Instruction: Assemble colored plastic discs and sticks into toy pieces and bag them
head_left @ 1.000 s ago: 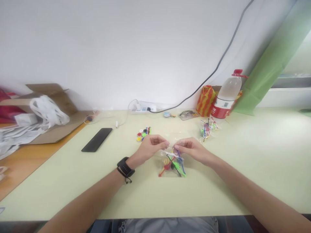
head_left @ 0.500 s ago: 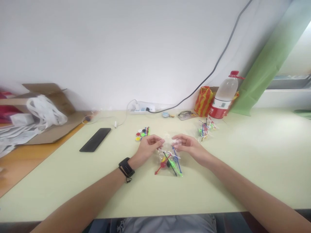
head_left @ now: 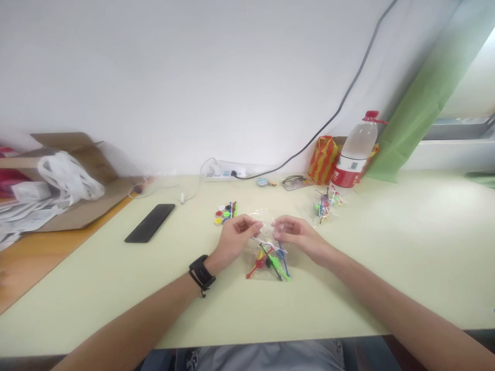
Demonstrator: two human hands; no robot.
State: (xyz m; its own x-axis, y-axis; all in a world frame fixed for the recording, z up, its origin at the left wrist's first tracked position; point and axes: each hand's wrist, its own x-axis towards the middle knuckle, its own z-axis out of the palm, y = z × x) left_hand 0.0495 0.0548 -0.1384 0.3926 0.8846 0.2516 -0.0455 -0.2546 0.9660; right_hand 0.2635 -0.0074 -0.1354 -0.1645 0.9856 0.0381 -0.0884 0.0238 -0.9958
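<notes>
Between my hands a clear plastic bag (head_left: 266, 278) lies on the table, holding red, black, green, blue, white and yellow plastic pieces with thin arrow-ended rods. My left hand (head_left: 236, 236), with a black watch on its wrist, pinches the bag's upper left edge. On the opposite side my right hand (head_left: 297, 236) grips the upper right edge between thumb and fingers. Just beyond my left hand sit several small round coloured pieces (head_left: 222, 213) beside a row of coloured rods (head_left: 233, 208). Further right lie more bagged coloured pieces (head_left: 324, 205).
A black phone-like slab (head_left: 150, 223) lies to the left. Behind it are an open cardboard box (head_left: 73, 206) and a power strip (head_left: 224, 172) by the wall. A large bottle (head_left: 353, 154) stands back right beside a red-and-yellow bag (head_left: 322, 161) and a green curtain (head_left: 417, 111).
Both hands keep their hold on the bag, with only a slight shift of the fingers at its top. The whole view has drifted a little.
</notes>
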